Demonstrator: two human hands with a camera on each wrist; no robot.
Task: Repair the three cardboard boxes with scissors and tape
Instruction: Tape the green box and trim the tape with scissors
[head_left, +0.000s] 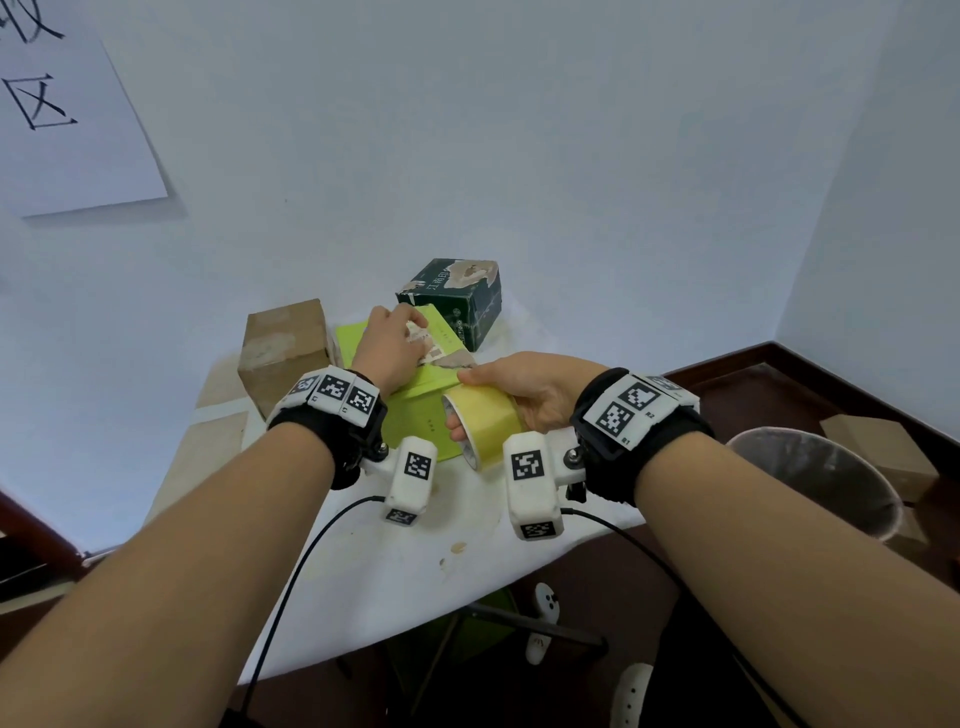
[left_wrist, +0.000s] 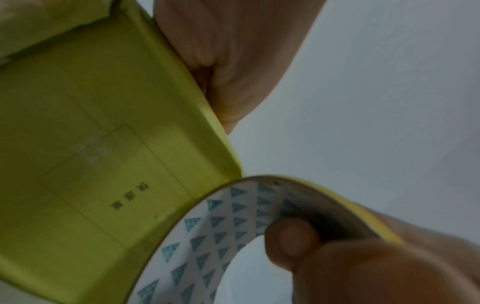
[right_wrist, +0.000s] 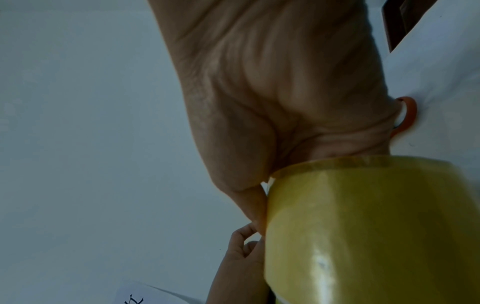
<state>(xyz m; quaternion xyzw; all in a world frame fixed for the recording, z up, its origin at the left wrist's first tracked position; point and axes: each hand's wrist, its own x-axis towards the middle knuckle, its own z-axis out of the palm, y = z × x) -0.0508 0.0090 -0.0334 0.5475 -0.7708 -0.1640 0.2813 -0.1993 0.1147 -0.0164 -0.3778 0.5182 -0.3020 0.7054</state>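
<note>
Nearest the camera, low in the head view, your two bare forearms reach forward. Your right hand (head_left: 524, 392) grips the roll of yellow tape (head_left: 480, 418) just right of centre, thumb on the outer face and at least one fingertip curled inside the core. The roll touches the near edge of the lime-green box (head_left: 410, 379), which lies on the white counter (head_left: 374, 561) at centre frame. Your left hand (head_left: 389, 345) rests on the box's torn, pale patch; the head view does not show clearly whether its fingers press flat or pinch a tape end.

Above centre stands a dark green box (head_left: 457, 301) with scuffed corners, and to the left a brown box (head_left: 283, 348). An orange loop, probably a scissors handle (right_wrist: 407, 115), peeks from behind your right palm in the wrist view.

The risks, as I judge them: the tape may wrinkle, stick to itself, or land crooked if the box slides under an uneven pull.
</note>
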